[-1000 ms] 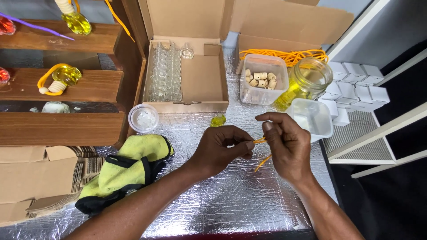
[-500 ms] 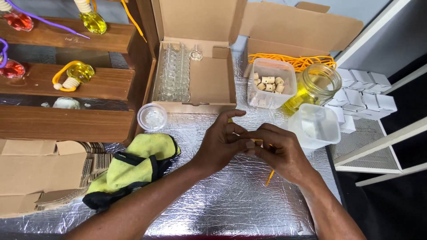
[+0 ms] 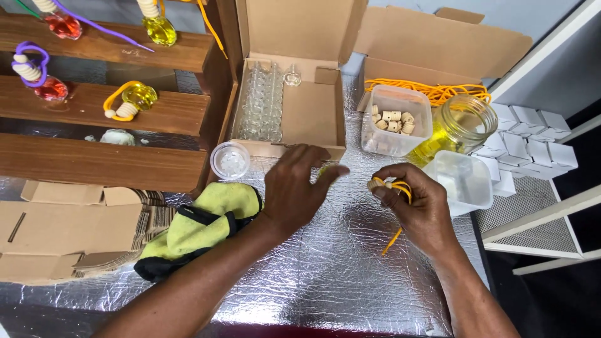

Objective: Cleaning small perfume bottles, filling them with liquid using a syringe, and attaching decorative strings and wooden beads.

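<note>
Silver foil table [image 3: 325, 275] spread across the middle, crinkled and shiny. Left of the table's centre, stepped wooden shelves [image 3: 94, 112] carrying small bottles of red and yellow liquid with coloured cords. At the table's far edge, an open cardboard box [image 3: 307, 106] holding rows of clear glass bottles [image 3: 260, 103]. On the table's near left part, a yellow-green cloth [image 3: 213, 216] (black trim along one side). Toward the table's far right, a clear tub of small wooden caps [image 3: 394, 119], with a glass jar of yellow liquid [image 3: 454, 128] just beside it. Over the table's centre, left hand [image 3: 294, 191] spread flat, fingers apart, gripping nothing visible. To the right of the table's centre, right hand [image 3: 419, 206] pinched tight on a yellow cord [image 3: 394, 235] with a wooden cap [image 3: 375, 184] at its top, the cord's loose end dangling above the foil.
</note>
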